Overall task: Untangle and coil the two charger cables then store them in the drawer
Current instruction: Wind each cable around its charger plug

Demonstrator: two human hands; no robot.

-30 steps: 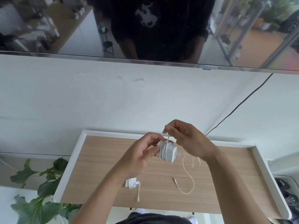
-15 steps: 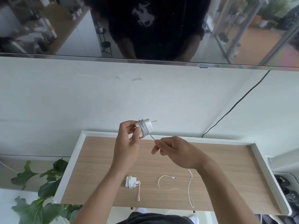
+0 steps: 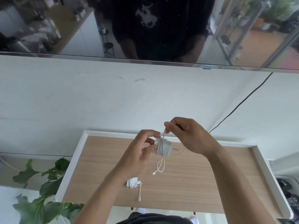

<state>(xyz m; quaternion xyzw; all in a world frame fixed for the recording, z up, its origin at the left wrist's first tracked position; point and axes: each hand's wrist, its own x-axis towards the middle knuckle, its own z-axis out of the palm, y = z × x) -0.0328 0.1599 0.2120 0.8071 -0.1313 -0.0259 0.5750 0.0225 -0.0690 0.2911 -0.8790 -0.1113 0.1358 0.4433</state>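
the left hand (image 3: 139, 152) grips a white round charger block (image 3: 166, 148) by its near end, thumb and fingers curled round it, holding it in the air above the white-rimmed light wooden worktop (image 3: 210, 175). several turns of thin white charger cable (image 3: 161, 147) are wound tight round the block's middle. the right hand (image 3: 189, 136) is just beside and slightly above the block, its thumb and forefinger pinching one strand of that cable, which runs down taut from the pinch to the wound turns; the other fingers are loosely curled. the cable's loose tail (image 3: 161, 166) hangs below the block in a small crossed loop and ends in a small white connector (image 3: 153, 173); whether it touches the wood cannot be told.

a second white charger with its cable already wrapped round it (image 3: 131, 183) lies on the worktop near the front edge, partly hidden by the left forearm, with a short straight tail and plug (image 3: 139, 194) pointing toward the person. it is apart from both hands.

behind the worktop rises a white wall (image 3: 80, 102), with a thin black cord (image 3: 242, 102) running slantwise down it on the right. above hangs a dark glossy screen (image 3: 48, 29) that reflects the room. green leafy plant (image 3: 47, 188) stands at the lower left.
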